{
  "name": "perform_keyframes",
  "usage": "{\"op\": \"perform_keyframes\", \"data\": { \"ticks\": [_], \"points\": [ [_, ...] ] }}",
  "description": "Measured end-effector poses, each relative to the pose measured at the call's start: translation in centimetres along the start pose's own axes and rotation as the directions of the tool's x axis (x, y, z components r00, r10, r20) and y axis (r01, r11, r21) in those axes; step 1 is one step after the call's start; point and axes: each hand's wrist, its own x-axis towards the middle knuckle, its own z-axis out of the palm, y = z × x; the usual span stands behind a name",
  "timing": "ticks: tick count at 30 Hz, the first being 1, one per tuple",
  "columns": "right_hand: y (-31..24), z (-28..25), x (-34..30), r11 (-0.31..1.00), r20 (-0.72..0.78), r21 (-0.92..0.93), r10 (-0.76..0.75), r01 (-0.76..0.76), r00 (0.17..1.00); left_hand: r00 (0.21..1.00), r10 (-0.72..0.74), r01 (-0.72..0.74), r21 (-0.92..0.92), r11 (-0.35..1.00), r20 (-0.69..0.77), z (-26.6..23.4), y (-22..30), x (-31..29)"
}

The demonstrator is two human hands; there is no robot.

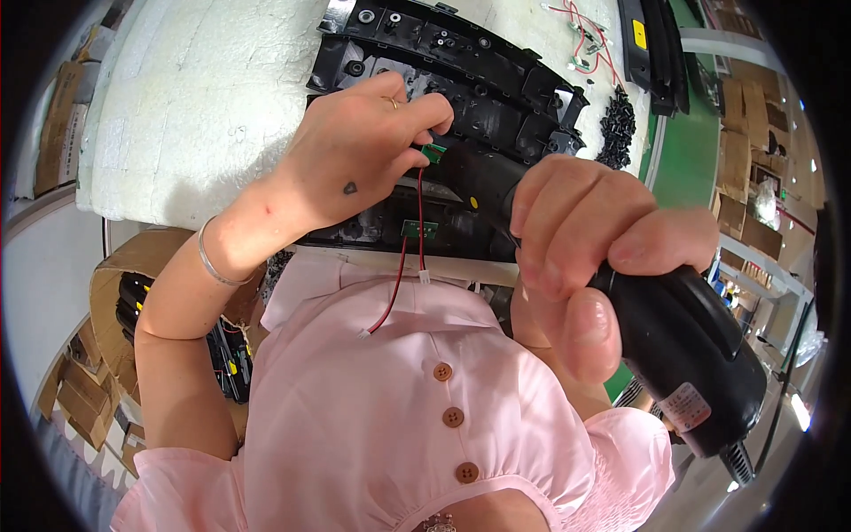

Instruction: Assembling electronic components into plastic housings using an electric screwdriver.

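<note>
My right hand (594, 226) is wrapped round a black corded electric screwdriver (687, 341). Its nose points left, toward the fingertips of my left hand (359, 146). Those fingers are pinched together over a small green circuit board (433, 153) on a black plastic panel; what they grip, if anything, is hidden. A red and black wire (421, 213) hangs from that board and ends in a white plug. Nearer to me, a second green circuit board (420, 230) sits on another black panel (470, 232), with its own wire dangling over the pink shirt.
More curved black panels (461, 71) lie beyond my hands on a white foam-covered table (204, 97). A heap of black screws (618, 129) and loose red wires (587, 40) lie at the right. A round cardboard container (111, 284) with black parts stands at the lower left.
</note>
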Motion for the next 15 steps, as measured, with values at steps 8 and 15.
{"op": "perform_keyframes", "data": {
  "ticks": [8, 15],
  "points": [
    [-1.2, -0.3, 0.9, 0.991, 0.142, -0.133, 0.053, -0.034, 0.988, 0.998, 0.054, -0.054, -0.022, 0.998, -0.019, 0.3, 0.3, 0.5],
    [-1.6, -1.6, 1.1, 0.957, -0.024, -0.183, 0.222, -0.223, 0.975, 1.000, -0.013, 0.012, 0.034, 0.999, 0.017, -0.4, -0.1, 0.4]
  ]
}}
